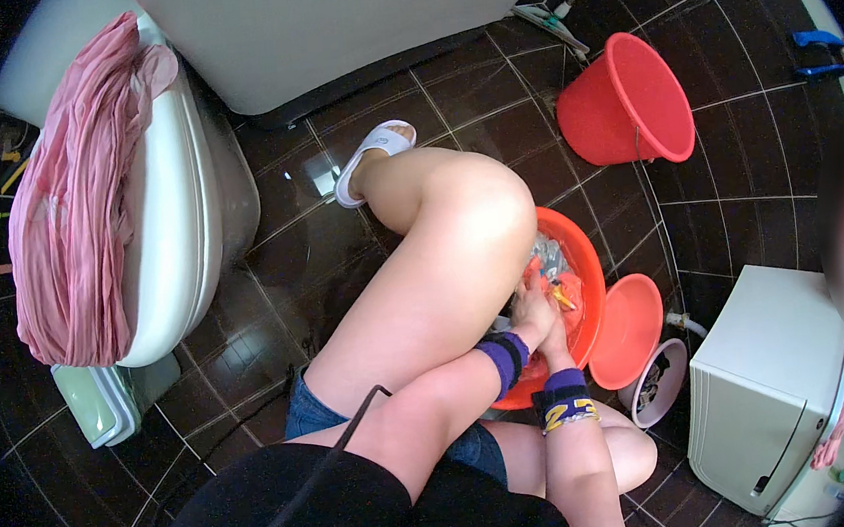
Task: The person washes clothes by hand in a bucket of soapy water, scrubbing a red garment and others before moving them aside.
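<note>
Both my hands are together inside an orange basin [588, 249] between my knees. My left hand [529, 310] is closed on a wet orange-red cloth [571, 286] that has a yellow patch. Pressed close against it, my right hand [554, 334] also appears closed on this cloth, though its fingers are partly covered. Grey, wet-looking fabric [547, 250] lies in the basin beyond the hands. My bent left knee hides the basin's left side. Purple wristbands circle both wrists.
A red bucket [590, 113] stands by the dark tiled wall. Beside the basin are an empty orange bowl [627, 331] and a small pale bin [658, 383]. A white cabinet [753, 375] stands at right. Pink fabric [77, 223] drapes over the white toilet [182, 214] at left.
</note>
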`<state>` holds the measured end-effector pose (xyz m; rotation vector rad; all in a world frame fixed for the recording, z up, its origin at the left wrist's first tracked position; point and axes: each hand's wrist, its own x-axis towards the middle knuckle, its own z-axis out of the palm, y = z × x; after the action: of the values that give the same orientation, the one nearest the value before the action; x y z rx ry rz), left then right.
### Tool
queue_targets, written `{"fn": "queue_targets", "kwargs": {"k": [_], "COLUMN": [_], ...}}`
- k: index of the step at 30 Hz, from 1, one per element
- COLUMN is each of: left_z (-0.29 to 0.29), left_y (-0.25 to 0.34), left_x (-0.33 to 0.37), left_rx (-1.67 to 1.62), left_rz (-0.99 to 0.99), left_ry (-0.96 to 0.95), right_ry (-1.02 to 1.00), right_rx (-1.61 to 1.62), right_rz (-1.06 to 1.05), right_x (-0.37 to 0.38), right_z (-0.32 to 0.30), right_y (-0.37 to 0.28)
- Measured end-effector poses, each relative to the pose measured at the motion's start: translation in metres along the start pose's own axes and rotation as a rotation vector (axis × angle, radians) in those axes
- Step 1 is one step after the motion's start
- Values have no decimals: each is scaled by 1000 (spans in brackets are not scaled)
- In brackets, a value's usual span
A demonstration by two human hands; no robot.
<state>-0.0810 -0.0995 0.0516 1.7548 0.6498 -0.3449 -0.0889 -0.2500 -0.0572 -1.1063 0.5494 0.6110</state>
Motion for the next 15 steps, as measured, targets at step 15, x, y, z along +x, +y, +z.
{"fn": "queue_targets", "kwargs": {"k": [15], "left_z": [4], "left_y": [25], "left_x": [12], "left_rx": [-424], "left_rz": [-119], "left_ry": [-2], "right_ry": [502], "right_rx": [-421], "right_rz": [-546], "right_x": [-108], "right_z": [145], "right_y": [-70]}}
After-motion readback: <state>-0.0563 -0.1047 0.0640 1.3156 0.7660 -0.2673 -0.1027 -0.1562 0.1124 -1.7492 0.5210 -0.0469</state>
